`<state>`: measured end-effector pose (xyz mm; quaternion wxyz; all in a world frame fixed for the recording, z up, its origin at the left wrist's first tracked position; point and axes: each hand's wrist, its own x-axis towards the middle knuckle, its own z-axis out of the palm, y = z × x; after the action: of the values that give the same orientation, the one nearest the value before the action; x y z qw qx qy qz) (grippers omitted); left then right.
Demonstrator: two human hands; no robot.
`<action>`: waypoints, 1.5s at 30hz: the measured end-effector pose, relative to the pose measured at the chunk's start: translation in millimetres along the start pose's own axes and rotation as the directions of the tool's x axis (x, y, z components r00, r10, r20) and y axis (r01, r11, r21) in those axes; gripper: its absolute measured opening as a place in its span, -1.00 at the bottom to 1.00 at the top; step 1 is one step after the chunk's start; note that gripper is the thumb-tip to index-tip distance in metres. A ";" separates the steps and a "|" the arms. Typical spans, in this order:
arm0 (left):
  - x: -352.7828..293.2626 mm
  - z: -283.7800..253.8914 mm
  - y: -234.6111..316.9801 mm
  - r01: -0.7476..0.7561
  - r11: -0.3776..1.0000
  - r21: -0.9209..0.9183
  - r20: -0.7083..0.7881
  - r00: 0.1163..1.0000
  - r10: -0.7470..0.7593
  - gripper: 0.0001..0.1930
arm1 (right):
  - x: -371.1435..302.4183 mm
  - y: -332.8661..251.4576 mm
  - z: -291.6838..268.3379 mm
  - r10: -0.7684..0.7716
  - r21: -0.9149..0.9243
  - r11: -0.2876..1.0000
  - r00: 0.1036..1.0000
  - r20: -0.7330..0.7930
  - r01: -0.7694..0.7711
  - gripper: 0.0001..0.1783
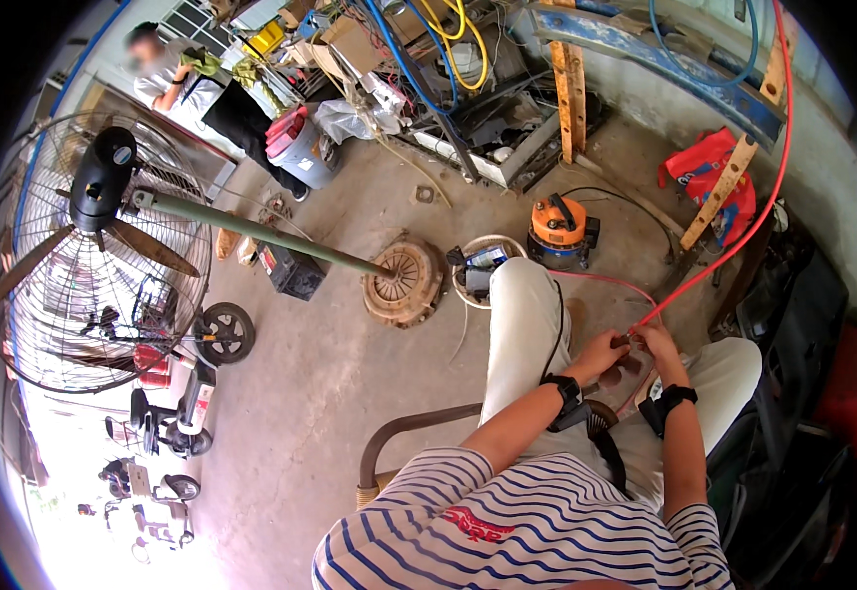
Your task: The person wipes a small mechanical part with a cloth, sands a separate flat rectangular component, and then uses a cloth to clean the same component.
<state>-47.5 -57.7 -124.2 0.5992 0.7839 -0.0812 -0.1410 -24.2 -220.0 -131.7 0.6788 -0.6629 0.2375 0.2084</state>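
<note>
My left hand (600, 356) and my right hand (659, 344) meet between my knees, fingers closed close together. A red hose (733, 258) runs down from the upper right and ends at my fingers, which grip it. A thinner pinkish hose (600, 278) also reaches the hands from the side of an orange and blue canister machine (559, 228). The exact joint or fitting between the fingertips is too small and covered to make out. Dark brownish shapes (627, 374) show just below the hands; I cannot tell what they are.
A round bucket (473, 285) with items stands by my knee. Beyond it, a large fan (104, 197) rises on a green pole from a rusty disc base (404, 280). A black box (291, 270), a cluttered bench and red bag (709, 182) stand around. Another person (193, 84) stands far left.
</note>
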 end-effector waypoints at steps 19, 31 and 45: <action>13.1 -9.2 -8.0 0.488 0.683 -0.544 0.040 0.828 -0.560 -0.68 | -3.8 -11.0 1.6 -0.028 0.036 0.999 0.999 -0.037 0.029 -0.75; 13.4 6.3 -1.6 0.422 0.847 -0.322 0.288 0.896 -0.337 -0.68 | 15.4 12.5 -17.1 0.024 0.004 1.000 0.996 0.085 -0.025 -0.76; 13.9 -0.5 -16.5 0.450 0.797 -0.402 0.102 0.887 -0.450 -0.67 | 9.0 -3.2 -20.9 0.068 0.322 0.946 0.988 -0.136 -0.021 -0.86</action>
<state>-34.8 -57.0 -141.7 0.7009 0.6350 0.1388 -0.2935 -16.1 -241.3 -134.7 0.7532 -0.5521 0.3319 0.1334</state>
